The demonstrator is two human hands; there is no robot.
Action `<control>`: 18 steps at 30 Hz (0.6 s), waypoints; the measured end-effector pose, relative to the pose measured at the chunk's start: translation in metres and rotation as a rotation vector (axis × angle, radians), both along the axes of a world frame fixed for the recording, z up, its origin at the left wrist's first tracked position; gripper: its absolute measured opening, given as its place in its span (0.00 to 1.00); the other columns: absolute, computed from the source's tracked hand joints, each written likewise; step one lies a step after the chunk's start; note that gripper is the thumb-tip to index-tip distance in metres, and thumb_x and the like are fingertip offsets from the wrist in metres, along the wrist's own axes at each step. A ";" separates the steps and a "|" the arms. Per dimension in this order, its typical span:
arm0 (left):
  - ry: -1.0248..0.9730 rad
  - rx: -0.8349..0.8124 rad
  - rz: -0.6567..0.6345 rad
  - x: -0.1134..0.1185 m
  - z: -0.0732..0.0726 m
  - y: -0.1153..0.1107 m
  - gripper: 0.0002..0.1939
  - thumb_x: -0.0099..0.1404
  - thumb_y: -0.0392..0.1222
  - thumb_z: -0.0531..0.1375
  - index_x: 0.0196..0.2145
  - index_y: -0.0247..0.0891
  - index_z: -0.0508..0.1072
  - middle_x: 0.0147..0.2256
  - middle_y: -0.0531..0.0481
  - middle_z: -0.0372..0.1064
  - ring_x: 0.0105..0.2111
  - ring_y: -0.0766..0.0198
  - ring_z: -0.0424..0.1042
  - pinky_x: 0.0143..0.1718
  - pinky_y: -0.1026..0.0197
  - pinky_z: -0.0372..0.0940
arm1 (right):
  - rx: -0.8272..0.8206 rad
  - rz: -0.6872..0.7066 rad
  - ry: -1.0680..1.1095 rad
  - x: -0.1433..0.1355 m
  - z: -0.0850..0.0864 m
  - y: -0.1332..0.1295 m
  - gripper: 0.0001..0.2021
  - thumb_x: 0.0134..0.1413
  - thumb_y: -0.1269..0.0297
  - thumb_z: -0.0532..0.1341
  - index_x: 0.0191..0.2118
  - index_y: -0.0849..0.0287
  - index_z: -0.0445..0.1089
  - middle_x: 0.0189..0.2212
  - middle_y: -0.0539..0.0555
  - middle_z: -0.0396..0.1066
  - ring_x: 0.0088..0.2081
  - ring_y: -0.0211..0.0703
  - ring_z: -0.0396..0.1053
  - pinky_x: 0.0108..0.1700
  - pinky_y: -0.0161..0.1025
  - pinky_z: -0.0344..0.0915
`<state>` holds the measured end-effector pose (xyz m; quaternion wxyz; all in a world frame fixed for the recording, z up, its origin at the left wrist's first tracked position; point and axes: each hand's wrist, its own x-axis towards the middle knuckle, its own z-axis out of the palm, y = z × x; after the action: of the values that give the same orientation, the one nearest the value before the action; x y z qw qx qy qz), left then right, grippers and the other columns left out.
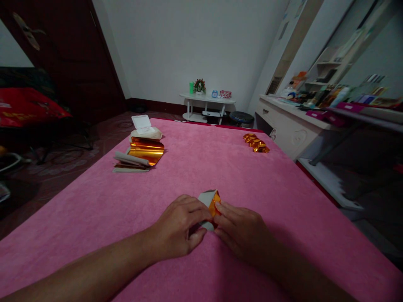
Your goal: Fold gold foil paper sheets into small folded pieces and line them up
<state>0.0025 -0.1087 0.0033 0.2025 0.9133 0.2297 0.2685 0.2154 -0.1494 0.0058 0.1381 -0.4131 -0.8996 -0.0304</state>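
A partly folded sheet of gold foil paper (213, 202) with a pale grey back lies on the pink cloth in front of me. My left hand (181, 224) holds its left side, with the fingertips over the paper and the thumb near its lower edge. From the right, my right hand (242, 228) presses its fingers against the gold side. Both hands cover part of the paper, so the lower folds are hidden. At the far right of the cloth sits a row of folded gold foil pieces (255, 143). Curled sheets of gold foil paper (146, 150) lie at the left.
Behind the curled sheets is a pack with a raised white lid (141, 121). The pink cloth (201, 155) covers the table. A dresser (286, 126) stands at the right, a small white table (208, 99) and a round stool (242, 117) beyond the far edge.
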 end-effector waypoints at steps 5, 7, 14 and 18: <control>0.027 0.080 0.017 0.000 0.000 -0.002 0.10 0.58 0.32 0.57 0.39 0.38 0.73 0.36 0.49 0.72 0.38 0.61 0.69 0.43 0.55 0.60 | 0.052 0.001 0.030 0.001 -0.002 0.000 0.13 0.60 0.67 0.51 0.43 0.60 0.71 0.45 0.62 0.73 0.47 0.49 0.71 0.47 0.44 0.70; 0.044 0.091 0.015 -0.001 0.000 -0.003 0.11 0.58 0.34 0.59 0.40 0.39 0.73 0.36 0.49 0.71 0.38 0.60 0.69 0.43 0.54 0.60 | 0.036 -0.007 0.056 0.001 -0.001 -0.002 0.12 0.60 0.64 0.53 0.43 0.60 0.71 0.45 0.61 0.73 0.46 0.49 0.72 0.46 0.44 0.70; 0.029 0.222 0.072 -0.003 -0.005 -0.002 0.12 0.64 0.37 0.56 0.46 0.39 0.70 0.38 0.47 0.72 0.37 0.60 0.70 0.39 0.56 0.63 | 0.012 -0.043 0.124 0.001 -0.001 -0.004 0.13 0.58 0.60 0.55 0.44 0.60 0.71 0.48 0.61 0.72 0.47 0.49 0.71 0.47 0.44 0.69; 0.011 0.260 0.090 -0.003 -0.008 0.000 0.13 0.65 0.35 0.55 0.48 0.38 0.68 0.38 0.46 0.72 0.35 0.62 0.70 0.37 0.58 0.65 | 0.008 -0.044 0.157 0.001 -0.001 -0.001 0.13 0.58 0.58 0.55 0.43 0.60 0.71 0.47 0.61 0.73 0.46 0.49 0.72 0.47 0.44 0.70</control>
<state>-0.0004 -0.1088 -0.0050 0.0686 0.9221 0.2348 0.2997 0.2169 -0.1509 0.0052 0.2091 -0.4331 -0.8767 -0.0047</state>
